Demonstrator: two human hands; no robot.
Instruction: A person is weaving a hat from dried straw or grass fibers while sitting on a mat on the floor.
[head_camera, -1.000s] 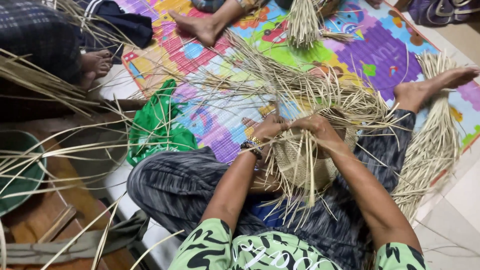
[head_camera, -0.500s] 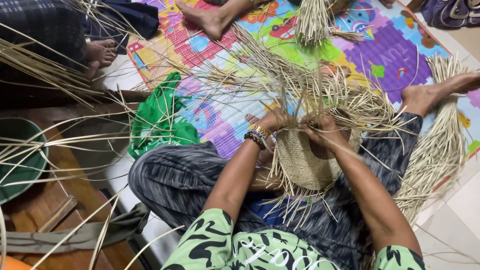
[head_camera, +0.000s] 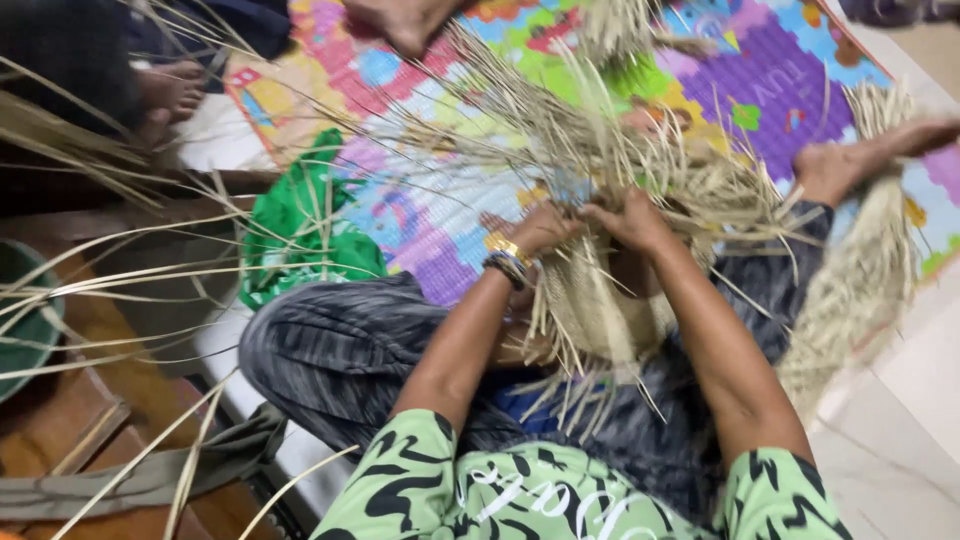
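The fingers of the left hand (head_camera: 540, 228) are curled shut around pale straw strands at the top edge of the half-woven straw piece (head_camera: 600, 305); the fingers of the right hand (head_camera: 632, 218) are likewise closed on strands just beside them, the two hands almost touching. The woven piece is held over the lap, between the knees, with loose straw ends (head_camera: 640, 150) fanning up and outward from its rim. A beaded bracelet (head_camera: 508, 262) is worn on the left wrist.

Compared with half a second ago, both hands are seen a little higher on the piece and closer together, and the view has shifted nearer and turned blurred. The bundle of straw (head_camera: 855, 290) by the right leg is seen as before, beside the person's foot (head_camera: 840, 165). The green bag (head_camera: 305, 225) lies on the colourful mat (head_camera: 770, 90), as earlier. Another person's foot (head_camera: 170, 90) is seen at the upper left.
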